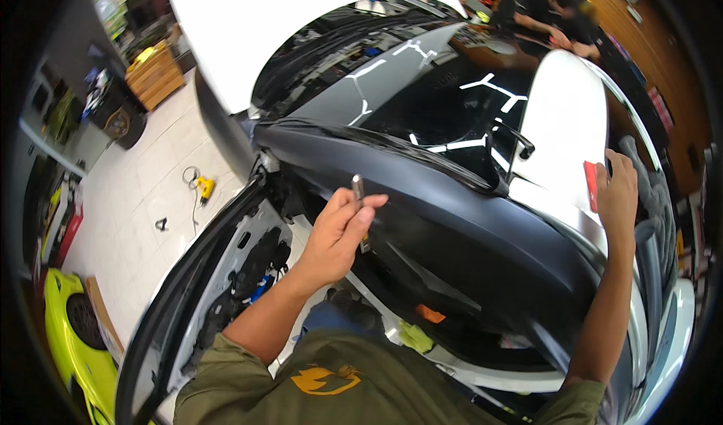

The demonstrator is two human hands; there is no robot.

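Note:
My left hand [335,233] is closed around a slim silver pen-shaped tool [357,188], held upright in front of the car's matte dark side surface [422,191]. Its metal end sticks up above my fingers, and part of the lower end shows beneath them. Off to the right, my right hand [619,191] grips a flat red squeegee [591,185] by its edge. The squeegee lies against or just over the white roof panel [565,116]; I cannot tell if it touches. Next to the roof stretches the glossy dark windshield [437,108], reflecting ceiling lights.
An open car door [245,252] stands at my left. On the tiled floor lies a yellow heat gun [204,188] with its cord. A raised white hood [226,33] fills the far side. Another person [561,18] works at the far right. A yellow-green cloth [416,337] rests low by the doorway.

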